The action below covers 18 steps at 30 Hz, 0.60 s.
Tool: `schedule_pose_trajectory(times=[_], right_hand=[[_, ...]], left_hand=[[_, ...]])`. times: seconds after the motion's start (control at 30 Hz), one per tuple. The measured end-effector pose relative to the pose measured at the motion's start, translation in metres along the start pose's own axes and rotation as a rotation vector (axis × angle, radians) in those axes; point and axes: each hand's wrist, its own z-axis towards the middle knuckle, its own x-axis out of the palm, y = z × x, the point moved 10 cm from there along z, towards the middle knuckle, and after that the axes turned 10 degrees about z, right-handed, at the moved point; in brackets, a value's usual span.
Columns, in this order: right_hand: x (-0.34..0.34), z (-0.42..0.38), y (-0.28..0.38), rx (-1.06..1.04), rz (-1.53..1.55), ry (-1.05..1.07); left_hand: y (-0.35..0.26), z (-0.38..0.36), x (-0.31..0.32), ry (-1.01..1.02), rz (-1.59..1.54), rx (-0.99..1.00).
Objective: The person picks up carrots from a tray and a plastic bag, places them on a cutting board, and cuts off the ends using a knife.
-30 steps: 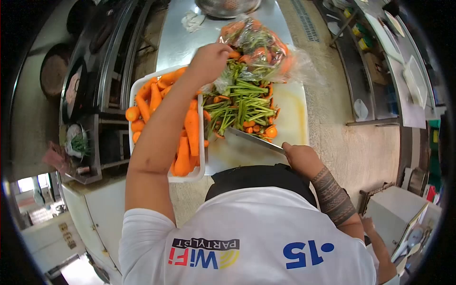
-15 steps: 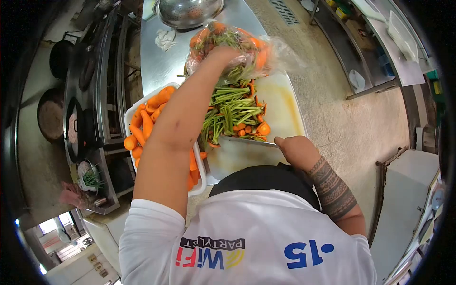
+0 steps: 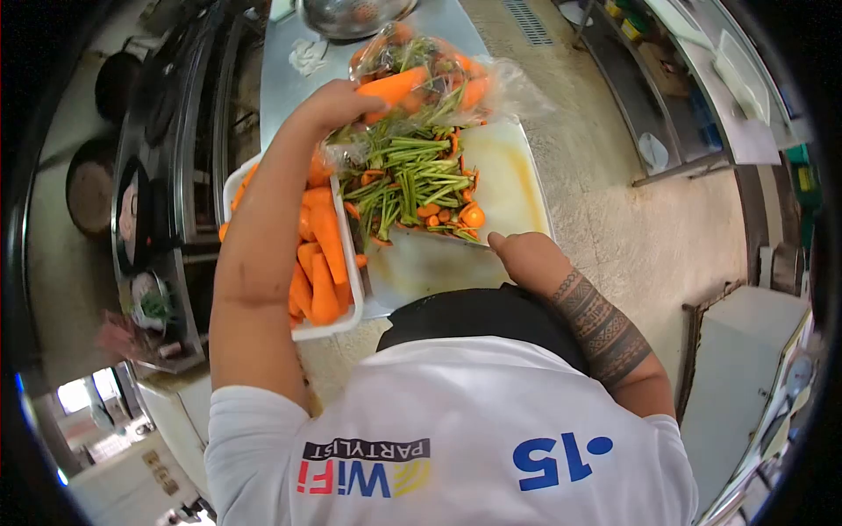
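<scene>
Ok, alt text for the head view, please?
The left hand lifts a carrot from a clear plastic bag above a cutting board piled with carrot trimmings. The right hand holds a knife; a tray of carrots sits left.

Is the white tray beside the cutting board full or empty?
Full, or close to it: the white tray is heaped with peeled carrots rim to rim, though the left arm hides its middle.

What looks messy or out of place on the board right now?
Green stems and carrot ends lie heaped across the cutting board, spilling from the clear bag. The left hand holds a carrot; the right hand grips a knife. Nothing looks damaged.
</scene>
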Motion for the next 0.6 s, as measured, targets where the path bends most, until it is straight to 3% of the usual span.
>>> schedule_pose_trajectory(times=[0.13, 0.3, 0.43, 0.6], right_hand=[[0.000, 0.011, -0.013, -0.064, 0.016, 0.045], [0.006, 0.022, -0.012, -0.215, 0.039, 0.173], [0.015, 0.025, -0.011, -0.268, 0.000, 0.220], [0.017, 0.027, -0.011, -0.304, -0.037, 0.199]], left_hand=[[0.030, -0.121, 0.023, -0.054, -0.404, 0.019], [0.042, -0.243, 0.118, -0.245, -0.677, -0.089], [0.055, -0.294, 0.221, -0.362, -0.515, -0.300], [0.048, -0.304, 0.301, -0.427, -0.347, -0.395]])
